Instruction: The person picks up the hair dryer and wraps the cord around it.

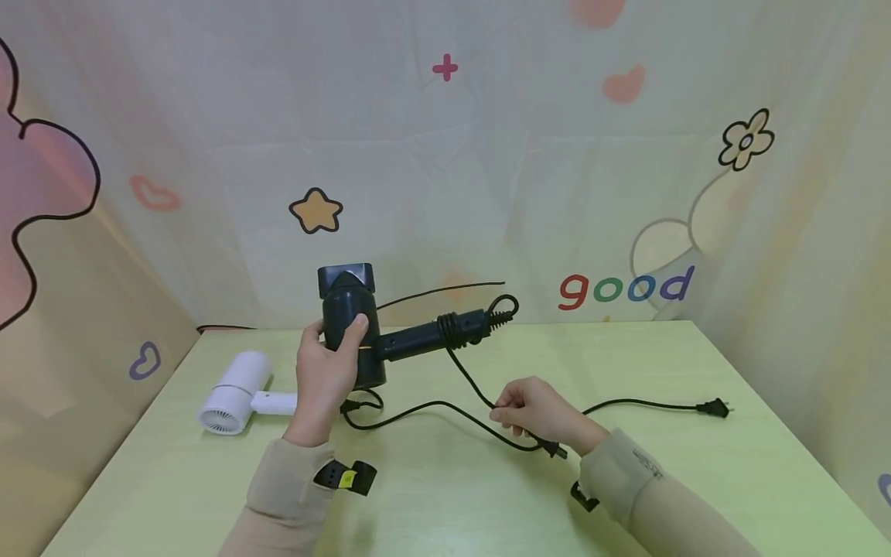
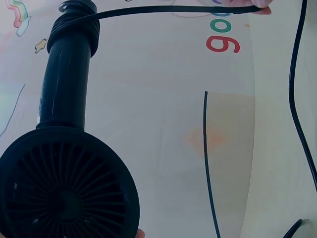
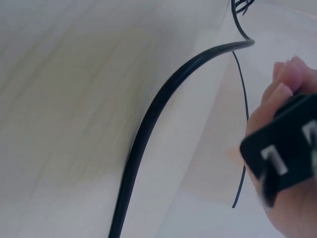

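My left hand (image 1: 327, 379) grips the dark hair dryer (image 1: 351, 325) round its barrel, holding it above the table with the handle pointing right. Several turns of its black cord (image 1: 451, 331) are wound round that handle. From the coil, a length runs down to my right hand (image 1: 539, 410), which pinches it between thumb and fingers. The dryer's two-pin plug (image 3: 282, 144) dangles just below this hand, large in the right wrist view. In the left wrist view, the round rear grille (image 2: 64, 193) faces the camera, and the left hand is almost wholly hidden.
A white hair dryer (image 1: 240, 391) lies at the table's left, its handle end hidden behind my left hand. Its black cord (image 1: 438, 403) snakes across the table beneath my right hand to another plug (image 1: 713, 408). A patterned curtain (image 1: 445, 178) hangs behind the table (image 1: 445, 503).
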`<state>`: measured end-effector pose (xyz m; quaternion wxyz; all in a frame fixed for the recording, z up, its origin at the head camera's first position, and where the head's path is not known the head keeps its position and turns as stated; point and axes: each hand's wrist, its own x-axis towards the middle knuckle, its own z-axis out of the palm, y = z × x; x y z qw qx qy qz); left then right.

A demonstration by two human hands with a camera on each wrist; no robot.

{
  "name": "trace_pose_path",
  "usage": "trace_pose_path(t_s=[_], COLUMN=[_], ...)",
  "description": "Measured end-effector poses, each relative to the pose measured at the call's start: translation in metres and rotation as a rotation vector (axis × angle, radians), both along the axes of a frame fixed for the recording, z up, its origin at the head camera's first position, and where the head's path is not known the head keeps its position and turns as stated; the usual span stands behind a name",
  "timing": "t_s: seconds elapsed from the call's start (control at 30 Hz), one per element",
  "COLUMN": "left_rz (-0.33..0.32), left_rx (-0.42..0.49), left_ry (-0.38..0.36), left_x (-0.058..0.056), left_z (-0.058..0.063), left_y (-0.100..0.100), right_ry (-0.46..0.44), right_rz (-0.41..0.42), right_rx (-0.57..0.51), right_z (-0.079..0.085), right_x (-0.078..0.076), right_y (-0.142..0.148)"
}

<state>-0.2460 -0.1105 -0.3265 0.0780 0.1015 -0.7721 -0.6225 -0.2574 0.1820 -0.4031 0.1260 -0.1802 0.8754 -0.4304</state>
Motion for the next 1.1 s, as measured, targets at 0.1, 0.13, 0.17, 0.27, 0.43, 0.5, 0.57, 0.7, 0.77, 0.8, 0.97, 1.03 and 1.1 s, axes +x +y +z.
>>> trace_pose_path(t_s=[0.1, 0.13, 0.17, 0.27, 0.43, 0.5, 0.57, 0.7, 0.77, 0.8, 0.97, 1.03, 1.1], left_rz=[-0.026, -0.036, -0.044, -0.068, -0.109, -0.121, -0.131, -0.159, -0.180, -0.191, -0.242, -0.252, -0.265], left_rx=[-0.017, -0.022, -0.026, -0.027, -0.022, -0.020, -0.022, -0.028, -0.021, -0.019, -0.028, -0.047, -0.061], left_ry=[-0.001, -0.001, 0.000, 0.004, -0.002, -0.010, -0.017, -0.030, -0.035, -0.037, -0.051, -0.051, -0.053], left_x=[0.001, 0.002, 0.002, 0.003, 0.003, 0.003, 0.004, 0.005, 0.004, 0.004, 0.005, 0.005, 0.005], left_z=[0.001, 0.001, 0.001, 0.001, 0.001, 0.001, 0.000, 0.000, -0.001, -0.002, -0.005, -0.006, -0.007], left_y=[0.001, 0.002, 0.002, 0.004, 0.005, 0.006, 0.006, 0.007, 0.007, 0.007, 0.008, 0.009, 0.009], right_ry=[0.012, 0.016, 0.024, 0.047, 0.088, 0.096, 0.095, 0.099, 0.137, 0.171, 0.279, 0.270, 0.271], right_rz=[-0.005, -0.007, -0.007, -0.007, -0.022, -0.035, -0.049, -0.087, -0.096, -0.092, -0.065, -0.066, -0.082], right_rx=[0.041, 0.050, 0.057, 0.069, 0.081, 0.082, 0.085, 0.091, 0.088, 0.088, 0.033, 0.001, -0.003], right_z=[0.000, 0.000, 0.001, 0.004, 0.009, 0.011, 0.014, 0.016, 0.018, 0.018, 0.022, 0.025, 0.026], right_x=[-0.006, -0.007, -0.009, -0.012, -0.018, -0.020, -0.022, -0.025, -0.027, -0.028, -0.031, -0.031, -0.032], right_y=[0.000, 0.000, 0.000, 0.001, 0.001, 0.001, 0.001, 0.002, 0.003, 0.003, 0.004, 0.004, 0.005])
